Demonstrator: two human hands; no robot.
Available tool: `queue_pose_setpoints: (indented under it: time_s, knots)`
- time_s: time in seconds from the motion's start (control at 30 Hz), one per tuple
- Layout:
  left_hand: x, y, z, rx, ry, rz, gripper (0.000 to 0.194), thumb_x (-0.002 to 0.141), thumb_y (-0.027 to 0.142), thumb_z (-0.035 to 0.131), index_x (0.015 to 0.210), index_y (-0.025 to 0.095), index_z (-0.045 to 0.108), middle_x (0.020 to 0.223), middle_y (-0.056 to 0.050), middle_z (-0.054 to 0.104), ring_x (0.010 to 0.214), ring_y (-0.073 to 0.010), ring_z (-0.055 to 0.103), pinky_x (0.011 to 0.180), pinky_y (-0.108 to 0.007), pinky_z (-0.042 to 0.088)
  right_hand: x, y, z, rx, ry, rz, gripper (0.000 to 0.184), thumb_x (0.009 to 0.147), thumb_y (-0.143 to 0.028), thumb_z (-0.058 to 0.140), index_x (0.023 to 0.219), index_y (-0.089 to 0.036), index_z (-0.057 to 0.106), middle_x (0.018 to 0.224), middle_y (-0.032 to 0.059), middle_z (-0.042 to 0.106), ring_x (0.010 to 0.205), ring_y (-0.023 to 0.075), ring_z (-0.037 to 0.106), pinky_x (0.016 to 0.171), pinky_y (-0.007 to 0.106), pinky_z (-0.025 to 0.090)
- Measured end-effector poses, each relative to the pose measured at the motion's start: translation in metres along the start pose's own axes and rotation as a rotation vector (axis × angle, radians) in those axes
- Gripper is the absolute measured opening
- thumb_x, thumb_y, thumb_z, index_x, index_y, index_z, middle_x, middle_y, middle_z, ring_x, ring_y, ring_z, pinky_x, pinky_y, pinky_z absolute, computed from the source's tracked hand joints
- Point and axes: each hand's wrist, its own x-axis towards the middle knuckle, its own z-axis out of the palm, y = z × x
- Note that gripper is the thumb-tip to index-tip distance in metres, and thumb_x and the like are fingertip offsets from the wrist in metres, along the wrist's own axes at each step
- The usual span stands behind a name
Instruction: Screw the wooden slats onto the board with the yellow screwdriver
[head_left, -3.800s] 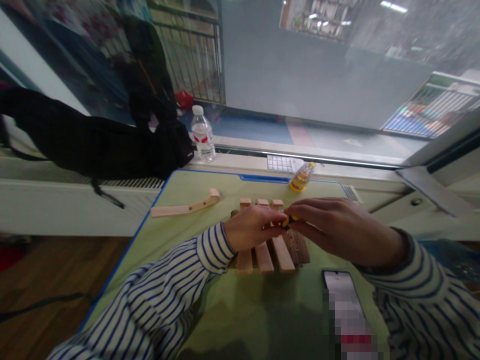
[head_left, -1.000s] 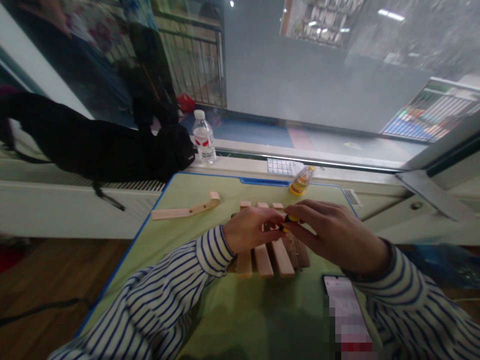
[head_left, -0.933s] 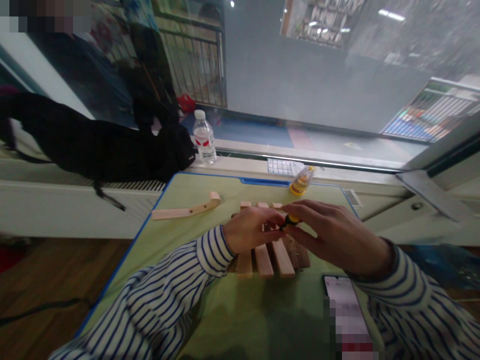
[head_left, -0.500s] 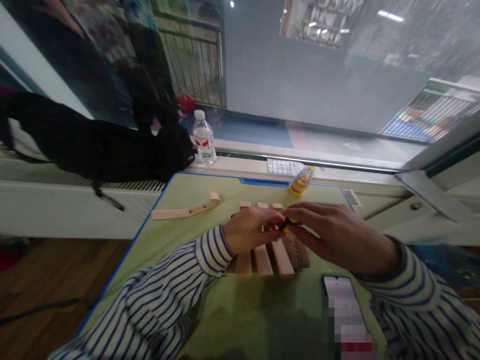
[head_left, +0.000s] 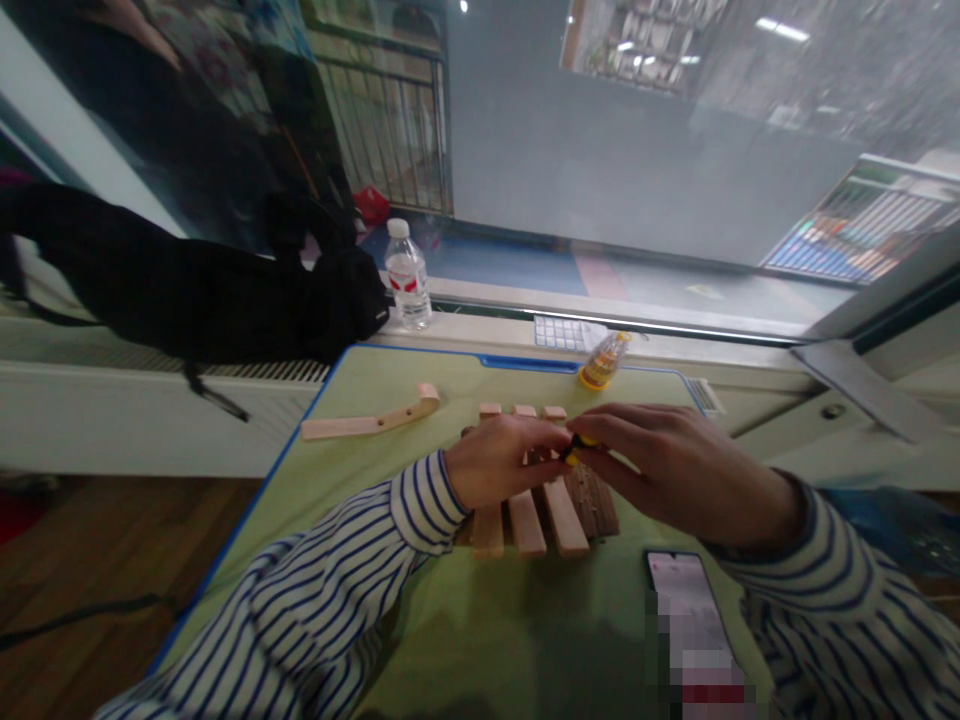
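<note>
My left hand (head_left: 497, 462) and my right hand (head_left: 679, 475) meet over the middle of the table. Thumb and fingers of both hands pinch a small black-and-yellow piece (head_left: 576, 446) between them; its kind is too small to make out. Just below lie pale wooden strips (head_left: 528, 525), side by side across a brown ridged wooden piece (head_left: 596, 500). My left hand covers part of these strips. Their far ends (head_left: 523, 411) stick out beyond my fingers.
A jointed pale wooden piece with a curled end (head_left: 394, 416) lies at the table's (head_left: 450, 620) far left. A yellow-capped glue bottle (head_left: 604, 362) stands at the back, a phone (head_left: 694, 610) near my right wrist. On the sill are a water bottle (head_left: 408, 280) and black bag (head_left: 247, 295).
Both hands keep almost the same place and grip on the small black-and-yellow piece. The piece seems to have tilted very slightly; the wooden parts stay where they were.
</note>
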Motion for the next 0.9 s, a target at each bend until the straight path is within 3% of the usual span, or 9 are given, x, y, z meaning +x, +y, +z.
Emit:
queue_pose_setpoints:
  time_s: [0.27,0.43,0.53,0.63,0.7,0.9]
  knots:
    - [0.003,0.001,-0.002,-0.008,-0.048,0.060,0.013,0.088,0.020,0.049,0.093,0.016,0.060,0.081,0.000,0.061,0.072,-0.0095,0.055,0.064,-0.020,0.040,0.000,0.002,0.004,-0.041,0.017,0.024,0.024,0.092,-0.031,0.041,0.104,-0.018,0.056,0.091,0.0058,0.065,0.081,0.0165,0.062,0.070,0.030,0.046]
    - [0.002,0.002,-0.012,0.002,-0.068,0.052,0.020,0.087,0.022,0.051,0.104,0.017,0.060,0.087,-0.002,0.064,0.074,-0.0099,0.058,0.066,-0.020,0.043,-0.001,0.006,0.007,-0.030,0.021,0.020,0.025,0.092,-0.033,0.040,0.101,-0.018,0.057,0.091,0.0058,0.065,0.080,0.0166,0.062,0.070,0.030,0.047]
    - [0.000,-0.001,-0.024,0.032,0.049,-0.015,0.028,0.087,0.029,0.052,0.112,0.018,0.058,0.094,-0.004,0.067,0.079,-0.0110,0.060,0.071,-0.021,0.046,-0.001,0.009,0.008,-0.030,0.054,0.004,0.025,0.092,-0.033,0.041,0.103,-0.018,0.056,0.092,0.0060,0.066,0.081,0.0170,0.062,0.072,0.031,0.048]
    - [0.002,-0.008,-0.033,0.113,0.226,-0.090,0.024,0.086,0.031,0.052,0.103,0.018,0.063,0.094,-0.004,0.068,0.081,-0.0119,0.062,0.073,-0.023,0.048,-0.002,0.013,0.009,-0.030,0.071,-0.007,0.023,0.092,-0.031,0.042,0.105,-0.018,0.055,0.093,0.0059,0.066,0.082,0.0170,0.063,0.073,0.032,0.049]
    - [0.007,-0.014,-0.037,0.190,0.258,-0.115,0.025,0.085,0.033,0.053,0.102,0.018,0.064,0.097,-0.004,0.068,0.085,-0.0136,0.062,0.076,-0.025,0.048,-0.001,0.015,0.009,-0.032,0.072,-0.010,0.022,0.092,-0.030,0.042,0.105,-0.018,0.055,0.093,0.0060,0.066,0.082,0.0168,0.063,0.073,0.032,0.049]
    - [0.035,-0.027,-0.037,0.305,0.026,-0.086,0.042,0.087,0.047,0.045,0.112,0.017,0.060,0.114,-0.007,0.063,0.106,-0.0197,0.057,0.091,-0.032,0.043,0.003,0.026,0.009,-0.053,0.097,-0.020,0.019,0.091,-0.029,0.045,0.101,-0.017,0.057,0.091,0.0049,0.067,0.079,0.0164,0.063,0.071,0.032,0.051]
